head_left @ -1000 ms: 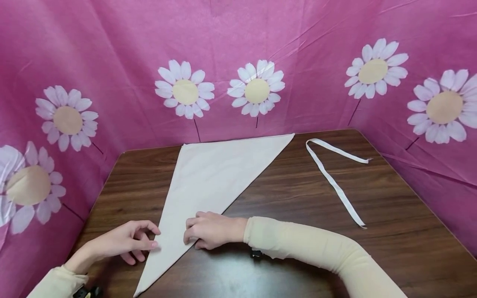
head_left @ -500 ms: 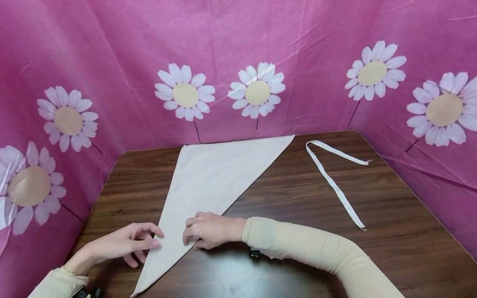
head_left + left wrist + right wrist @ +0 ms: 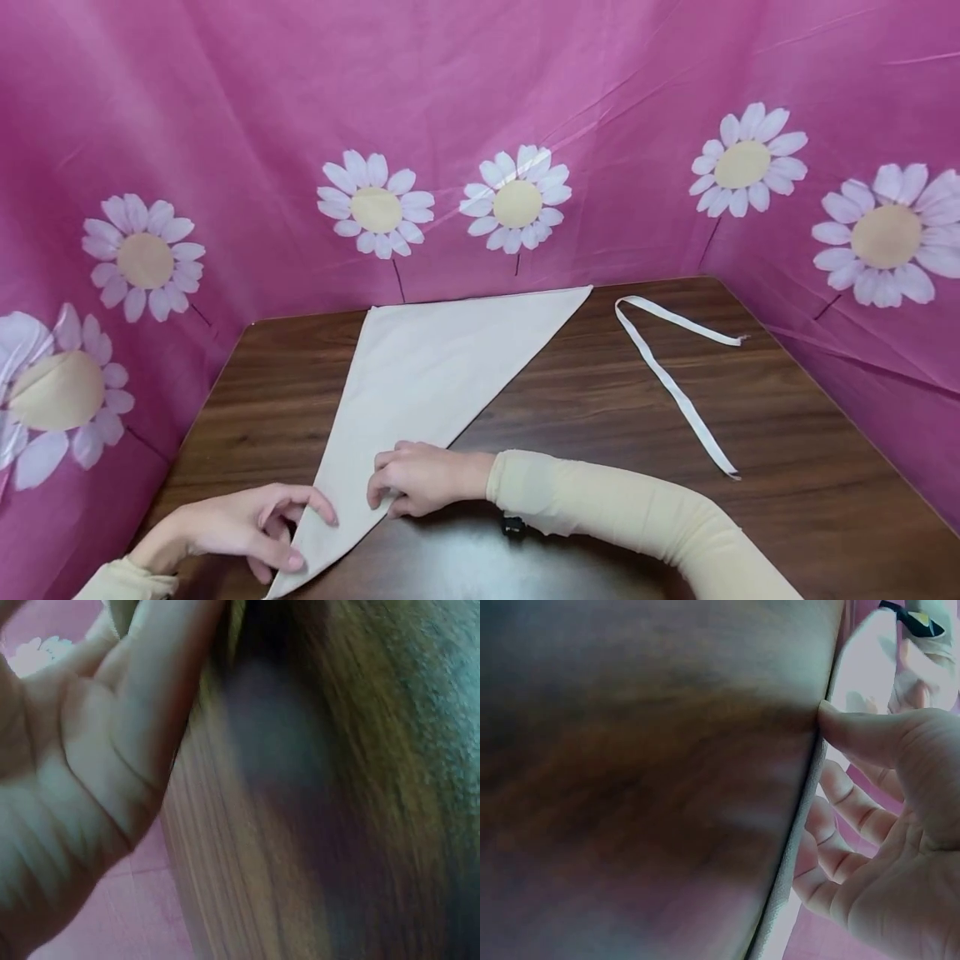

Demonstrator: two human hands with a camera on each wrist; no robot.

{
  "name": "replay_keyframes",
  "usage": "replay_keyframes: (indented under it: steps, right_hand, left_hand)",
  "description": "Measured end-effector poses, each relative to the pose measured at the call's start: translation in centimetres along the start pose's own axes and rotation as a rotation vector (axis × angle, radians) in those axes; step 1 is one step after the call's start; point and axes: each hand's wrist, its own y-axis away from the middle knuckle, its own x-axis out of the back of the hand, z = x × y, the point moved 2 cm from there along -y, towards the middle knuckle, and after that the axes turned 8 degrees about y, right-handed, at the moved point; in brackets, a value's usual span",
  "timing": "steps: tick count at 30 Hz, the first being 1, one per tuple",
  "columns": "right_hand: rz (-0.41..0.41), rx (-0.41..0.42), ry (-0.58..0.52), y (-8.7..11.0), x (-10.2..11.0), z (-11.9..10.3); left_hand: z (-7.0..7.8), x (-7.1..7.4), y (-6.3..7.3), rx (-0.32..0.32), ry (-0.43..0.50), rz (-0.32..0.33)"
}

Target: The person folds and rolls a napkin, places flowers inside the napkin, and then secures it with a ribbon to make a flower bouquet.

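An off-white triangular cloth (image 3: pixel 427 367) lies flat on the brown table, one corner pointing towards the near edge. At its lower left edge is my left hand (image 3: pixel 240 525), index fingertip and thumb touching the cloth apart from each other near that corner; the other fingers are partly hidden. My right hand (image 3: pixel 423 479) rests bent fingertips on the cloth's near slanted edge. In the right wrist view, the thumb (image 3: pixel 862 735) touches the cloth's edge, with a gap to the other fingers. The left wrist view shows mostly the palm (image 3: pixel 90 765), blurred table and no fingertips.
A white ribbon (image 3: pixel 667 367), bent into a V, lies on the right side of the wooden table (image 3: pixel 600 417). A pink curtain (image 3: pixel 450 75) with printed daisies hangs close behind the table and along both sides. Light reflects off the table's front.
My left hand has slid down along the cloth's edge towards the near corner, its thumb and index spreading apart. The near slanted edge now bows slightly. My right hand stays in place.
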Motion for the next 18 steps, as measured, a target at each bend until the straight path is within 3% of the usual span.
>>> replay_keyframes:
  steps: [3,6,10,13,15,18]
  right_hand:
    - [-0.004,0.0,-0.01,0.0,-0.3,-0.3]
    - [0.003,-0.008,-0.011,-0.1,-0.2,-0.2]
    - [0.013,-0.014,-0.015,-0.2,0.1,0.3]
    - [-0.002,-0.023,-0.03,0.1,-0.1,0.4]
    - [-0.012,-0.036,-0.042,0.2,-0.1,0.3]
    - [-0.016,-0.041,-0.057,0.2,-0.1,0.0]
  left_hand:
    - [-0.4,-0.4,0.2,-0.067,0.019,-0.122]
    - [0.2,0.0,0.3,-0.093,-0.038,-0.174]
    - [1.2,0.1,0.5,0.007,-0.064,-0.159]
    - [1.1,-0.4,0.3,-0.031,-0.094,-0.192]
    - [0.8,-0.6,0.3,-0.107,-0.131,-0.223]
    - [0.7,-0.7,0.8,-0.13,-0.166,-0.225]
